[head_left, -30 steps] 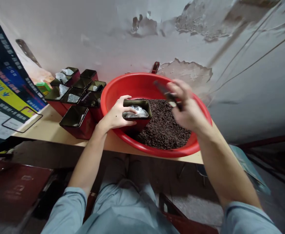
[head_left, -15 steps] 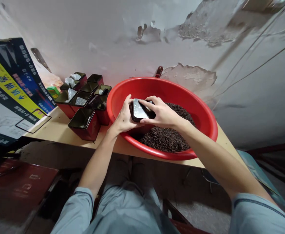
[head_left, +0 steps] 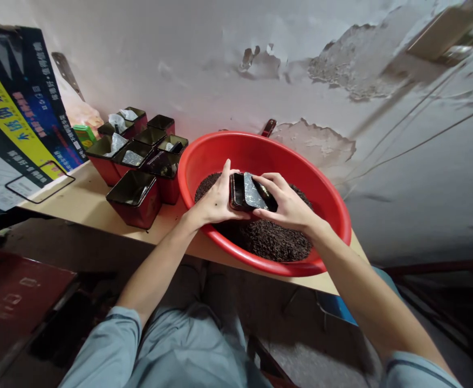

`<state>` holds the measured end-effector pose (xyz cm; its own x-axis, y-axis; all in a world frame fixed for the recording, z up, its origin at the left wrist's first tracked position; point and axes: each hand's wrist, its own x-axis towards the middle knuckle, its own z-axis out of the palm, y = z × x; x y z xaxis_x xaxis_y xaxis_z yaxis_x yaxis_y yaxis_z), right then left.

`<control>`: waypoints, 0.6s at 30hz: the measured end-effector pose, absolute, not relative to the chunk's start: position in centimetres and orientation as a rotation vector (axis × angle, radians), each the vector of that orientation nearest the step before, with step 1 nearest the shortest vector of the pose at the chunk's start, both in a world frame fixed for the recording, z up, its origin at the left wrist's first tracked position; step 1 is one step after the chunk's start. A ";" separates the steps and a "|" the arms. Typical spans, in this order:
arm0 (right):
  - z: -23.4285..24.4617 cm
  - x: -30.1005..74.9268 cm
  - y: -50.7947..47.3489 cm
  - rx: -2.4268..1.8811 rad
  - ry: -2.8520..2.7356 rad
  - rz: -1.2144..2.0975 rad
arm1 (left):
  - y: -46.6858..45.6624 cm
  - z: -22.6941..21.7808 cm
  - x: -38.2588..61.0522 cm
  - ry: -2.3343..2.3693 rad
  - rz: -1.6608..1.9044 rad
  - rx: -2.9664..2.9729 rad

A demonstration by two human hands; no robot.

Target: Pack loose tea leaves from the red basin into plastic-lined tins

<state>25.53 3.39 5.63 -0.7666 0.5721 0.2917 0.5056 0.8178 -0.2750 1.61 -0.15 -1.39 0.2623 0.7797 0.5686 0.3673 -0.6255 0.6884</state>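
A pale wall (head_left: 171, 64) with peeling plaster stood behind the red basin (head_left: 256, 264), and this basin was placed on a light wooden counter (head_left: 78, 199). Far to the left of the basin there was a large printed box (head_left: 13, 118), with yellow and dark bands. Between this box and the basin, towards the wall, a small green packet (head_left: 84, 136) could be seen. Just left of the basin stood a group of dark red tins (head_left: 133, 157); several were open, and some had whitish plastic (head_left: 117, 143) inside. Over the left part of the basin, the left hand (head_left: 217, 202) was grasping one tin (head_left: 235, 191), with its fingers and thumb around the side. A dark lid (head_left: 253, 191) with a shiny grey face covered only the right part of its opening. The right hand (head_left: 282, 202) gripped this lid, above the middle of the basin. Below both hands, dark loose leaves (head_left: 279, 240) lay in the basin. Whether the tin was touching them, I could not tell.
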 end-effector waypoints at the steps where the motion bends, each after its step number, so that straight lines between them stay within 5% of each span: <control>1: 5.5 25.7 3.3 -0.811 -2.628 0.266 | -0.1 -1.5 1.8 1.028 1.310 2.125; 18: 1.8 27.5 1.8 -0.555 -2.679 0.012 | -1.0 -0.2 4.6 1.171 1.166 2.229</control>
